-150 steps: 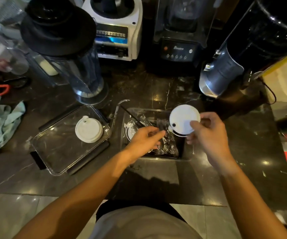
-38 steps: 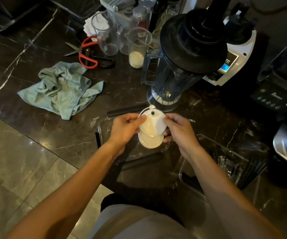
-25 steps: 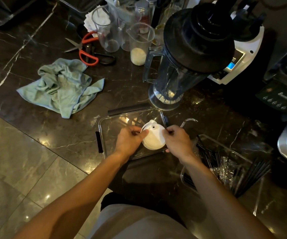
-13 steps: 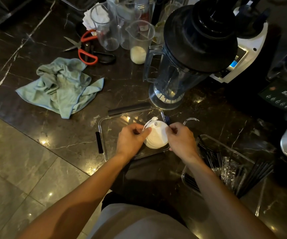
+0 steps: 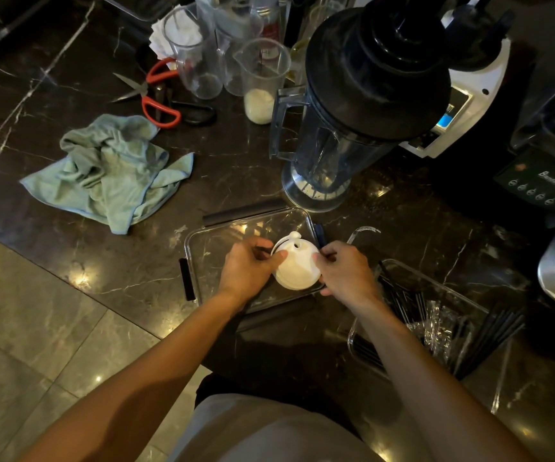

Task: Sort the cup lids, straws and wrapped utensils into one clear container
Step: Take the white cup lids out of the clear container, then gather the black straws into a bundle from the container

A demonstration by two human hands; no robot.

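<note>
While both hands grip the white cup lids (image 5: 297, 268) over the clear container (image 5: 216, 243), left hand (image 5: 247, 268) fingers curl on the left rim, right hand (image 5: 344, 271) fingers pinch the right. Bare container floor lies left of the stack. A second container (image 5: 469, 291) with black straws (image 5: 492, 335) and wrapped utensils (image 5: 436, 323) sits right, partly hidden by the forearm. Blender jug (image 5: 342, 145) crowds the worktop (image 5: 129, 261) behind.
</note>
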